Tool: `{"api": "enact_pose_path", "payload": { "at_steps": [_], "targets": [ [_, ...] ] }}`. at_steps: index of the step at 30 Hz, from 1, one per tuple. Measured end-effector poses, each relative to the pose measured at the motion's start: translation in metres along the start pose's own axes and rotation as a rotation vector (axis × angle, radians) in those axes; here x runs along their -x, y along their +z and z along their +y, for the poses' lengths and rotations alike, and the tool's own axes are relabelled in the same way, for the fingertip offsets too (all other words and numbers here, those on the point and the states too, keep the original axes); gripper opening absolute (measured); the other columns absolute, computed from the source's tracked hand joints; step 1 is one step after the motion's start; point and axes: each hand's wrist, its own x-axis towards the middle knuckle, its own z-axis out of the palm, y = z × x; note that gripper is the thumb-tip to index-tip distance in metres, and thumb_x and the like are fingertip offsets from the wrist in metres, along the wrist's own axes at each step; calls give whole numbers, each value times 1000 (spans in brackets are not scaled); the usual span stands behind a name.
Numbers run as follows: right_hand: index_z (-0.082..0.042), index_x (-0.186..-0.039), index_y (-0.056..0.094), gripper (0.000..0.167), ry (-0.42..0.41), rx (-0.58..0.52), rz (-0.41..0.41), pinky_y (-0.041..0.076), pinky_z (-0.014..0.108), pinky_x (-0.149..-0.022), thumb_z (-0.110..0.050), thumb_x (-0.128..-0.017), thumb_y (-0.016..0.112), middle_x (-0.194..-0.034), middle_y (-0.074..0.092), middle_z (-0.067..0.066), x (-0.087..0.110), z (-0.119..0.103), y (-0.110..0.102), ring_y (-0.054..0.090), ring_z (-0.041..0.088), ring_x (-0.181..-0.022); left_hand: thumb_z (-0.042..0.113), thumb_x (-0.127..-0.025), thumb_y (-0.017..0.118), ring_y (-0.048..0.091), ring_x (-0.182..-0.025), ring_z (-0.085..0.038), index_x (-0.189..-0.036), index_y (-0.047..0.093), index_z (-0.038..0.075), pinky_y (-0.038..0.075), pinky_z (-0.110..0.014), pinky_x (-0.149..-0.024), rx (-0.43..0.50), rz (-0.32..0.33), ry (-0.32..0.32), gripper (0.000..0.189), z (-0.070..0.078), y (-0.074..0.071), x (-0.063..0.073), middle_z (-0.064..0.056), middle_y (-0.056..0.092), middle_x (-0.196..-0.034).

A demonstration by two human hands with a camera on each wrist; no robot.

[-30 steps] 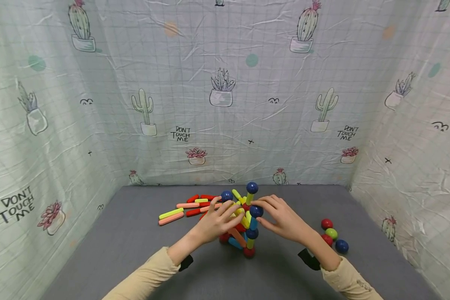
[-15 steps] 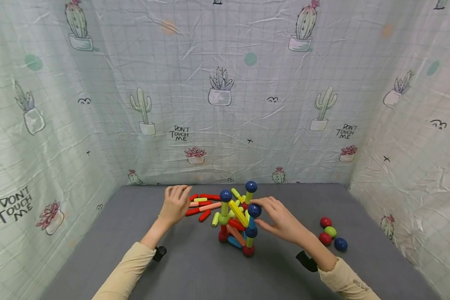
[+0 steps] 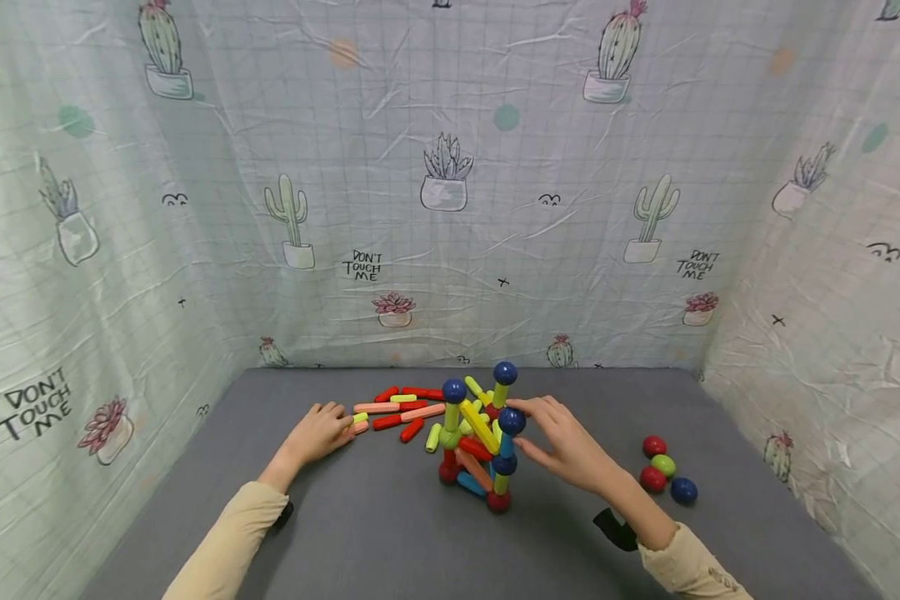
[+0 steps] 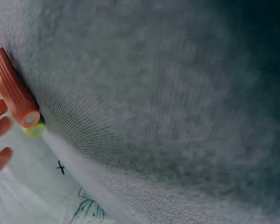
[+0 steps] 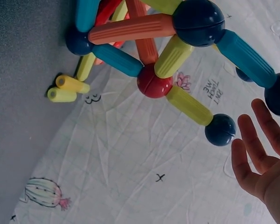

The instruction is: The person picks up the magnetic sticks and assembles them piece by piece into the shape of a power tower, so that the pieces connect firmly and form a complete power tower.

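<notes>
In the head view my left hand [image 3: 317,433] is low over the left end of the loose rods. Its fingers reach a salmon magnetic rod [image 4: 15,88] and a yellow-green rod [image 4: 34,130] lying side by side, partly hidden by the hand. The left wrist view has the fingertips beside the salmon rod, not closed round it. My right hand [image 3: 566,446] pinches a dark blue ball [image 3: 512,421] between thumb and forefinger. That ball tops a blue rod [image 5: 247,57] on the standing ball-and-rod frame [image 3: 478,427], whose other upright rods also carry blue balls.
Several red, salmon and yellow-green rods [image 3: 420,411] lie loose behind and left of the frame. To the right of my right hand are red balls [image 3: 653,479], a green ball [image 3: 663,466] and a blue ball [image 3: 684,491]. A patterned sheet [image 3: 450,283] encloses the grey table [image 3: 390,533].
My left hand has left the frame, moving left and down to the loose salmon and yellow-green rods. The right hand stays at the blue ball.
</notes>
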Motion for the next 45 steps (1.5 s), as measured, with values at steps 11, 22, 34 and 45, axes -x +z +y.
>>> {"api": "enact_pose_path", "payload": {
  "at_steps": [11,22,34,45],
  "targets": [
    [-9,-123,49,58,19,11,-7,45,31,-75,-14,-71,73,-106,58,-2,0,-2,-1,51,13,-91,16,-77,66,52,-60,-20,-93,61,12,43,-35,-57,44,-231,-84,18,16,-11,-17,-5,54,-69],
    [-6,-122,51,55,35,-2,-22,45,32,-75,-13,-72,73,-108,57,-2,-1,-4,-3,50,12,-92,31,-90,50,58,-97,-27,-114,51,8,50,-39,-79,1156,-127,-415,33,66,-63,-95,-15,60,-105],
    [-8,-122,50,47,61,-23,-31,45,31,-77,-25,-81,65,-109,57,-2,1,-3,-2,49,11,-93,23,-89,52,56,-108,-21,-133,37,4,42,-43,-93,1652,-393,-427,50,98,-66,-136,-23,43,-131],
    [-9,-123,50,50,73,-38,-41,46,31,-78,-21,-78,68,-110,57,-3,1,-4,-4,49,9,-94,6,-90,48,58,-98,-13,-131,42,5,46,-42,-89,1692,-502,-422,41,106,-67,-143,-17,49,-126]
  ]
}}
